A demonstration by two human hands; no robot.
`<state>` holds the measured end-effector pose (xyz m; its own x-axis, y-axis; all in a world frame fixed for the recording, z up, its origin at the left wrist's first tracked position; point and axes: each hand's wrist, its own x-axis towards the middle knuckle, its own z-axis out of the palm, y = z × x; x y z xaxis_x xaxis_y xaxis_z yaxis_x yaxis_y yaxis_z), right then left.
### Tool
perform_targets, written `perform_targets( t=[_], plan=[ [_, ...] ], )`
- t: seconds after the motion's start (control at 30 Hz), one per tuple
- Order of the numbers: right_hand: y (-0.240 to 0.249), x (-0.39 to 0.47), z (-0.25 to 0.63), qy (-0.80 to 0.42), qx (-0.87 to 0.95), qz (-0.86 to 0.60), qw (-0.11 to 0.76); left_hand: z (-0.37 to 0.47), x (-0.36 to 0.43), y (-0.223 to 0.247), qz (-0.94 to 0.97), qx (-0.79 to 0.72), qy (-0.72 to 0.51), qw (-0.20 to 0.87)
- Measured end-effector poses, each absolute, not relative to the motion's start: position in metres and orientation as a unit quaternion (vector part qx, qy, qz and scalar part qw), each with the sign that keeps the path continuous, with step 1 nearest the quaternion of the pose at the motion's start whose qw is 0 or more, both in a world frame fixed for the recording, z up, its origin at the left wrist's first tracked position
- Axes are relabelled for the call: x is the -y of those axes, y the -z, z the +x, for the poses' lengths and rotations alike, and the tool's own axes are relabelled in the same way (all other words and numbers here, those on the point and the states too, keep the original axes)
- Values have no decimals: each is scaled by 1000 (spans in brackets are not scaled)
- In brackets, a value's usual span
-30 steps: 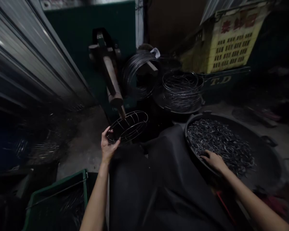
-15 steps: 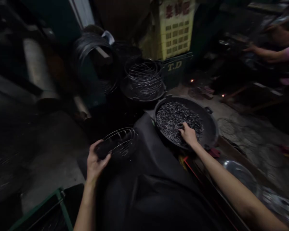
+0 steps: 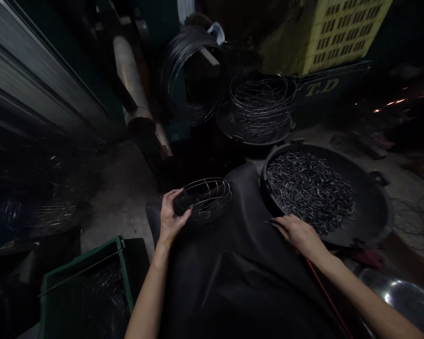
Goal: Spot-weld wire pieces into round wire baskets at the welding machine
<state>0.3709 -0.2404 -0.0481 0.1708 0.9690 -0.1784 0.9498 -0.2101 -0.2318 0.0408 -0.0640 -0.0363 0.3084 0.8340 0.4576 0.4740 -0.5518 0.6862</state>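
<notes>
Left grip, bare hand, holds round wire frame by its near side, tilted over dark cloth on lap. Right grip, fingers pinched on thin dark sliver, just beside big black pan. Pan part full of curved metal bits. Behind: loose wire coil in a dark basin, thicker wire bundle left of it. Yellow crate atop green "T.D" box. Green crate lower left, shiny metal bowl lower right. Sparks upper right. Dim, edges blurry.
</notes>
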Motion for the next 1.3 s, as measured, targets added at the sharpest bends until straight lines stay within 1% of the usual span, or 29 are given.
perform_targets(
  t=[0.07, 0.1, 0.13, 0.17, 0.2, 0.27, 0.3, 0.37, 0.4, 0.43, 0.5, 0.6, 0.67, 0.77, 0.87, 0.97, 1.17, 1.3],
  plan=[
    [39, 237, 375, -154, 617, -770, -46, 41, 62, 33, 777, -417, -422, 210],
    [31, 232, 375, -170, 607, -775, -53, 42, 61, 30, 778, -417, -422, 206],
    [21, 224, 374, -190, 598, -778, -31, 42, 59, 27, 782, -416, -419, 202],
    [9, 214, 369, -215, 593, -776, 16, 43, 57, 22, 786, -414, -415, 199],
    [-4, 202, 362, -248, 592, -763, 81, 43, 55, 18, 790, -412, -409, 195],
    [-30, 174, 340, -328, 597, -700, 216, 45, 50, 8, 800, -408, -399, 184],
    [-41, 159, 326, -366, 602, -657, 268, 45, 48, 4, 805, -407, -392, 178],
    [-56, 130, 299, -408, 623, -584, 323, 47, 46, -2, 816, -406, -377, 164],
    [-59, 117, 287, -401, 641, -561, 336, 47, 46, -4, 822, -404, -370, 156],
    [-59, 106, 276, -373, 666, -547, 344, 47, 46, -6, 827, -401, -364, 151],
    [-52, 90, 262, -275, 729, -531, 334, 46, 47, -8, 832, -396, -360, 146],
    [-38, 82, 251, -106, 825, -487, 268, 41, 49, -10, 818, -404, -376, 160],
    [-31, 81, 249, -9, 858, -452, 242, 36, 49, -11, 803, -415, -390, 175],
    [-30, 77, 249, 86, 882, -396, 240, 28, 47, -10, 787, -427, -400, 196],
    [-35, 69, 248, 132, 902, -335, 240, 21, 43, -8, 782, -419, -412, 207],
    [-39, 60, 246, 177, 901, -309, 249, 17, 41, -6, 779, -415, -427, 196],
    [-37, 48, 239, 168, 900, -317, 246, 14, 36, -3, 762, -428, -456, 171],
    [-36, 41, 235, 208, 893, -301, 262, 14, 29, 0, 761, -415, -476, 146]
  ],
)
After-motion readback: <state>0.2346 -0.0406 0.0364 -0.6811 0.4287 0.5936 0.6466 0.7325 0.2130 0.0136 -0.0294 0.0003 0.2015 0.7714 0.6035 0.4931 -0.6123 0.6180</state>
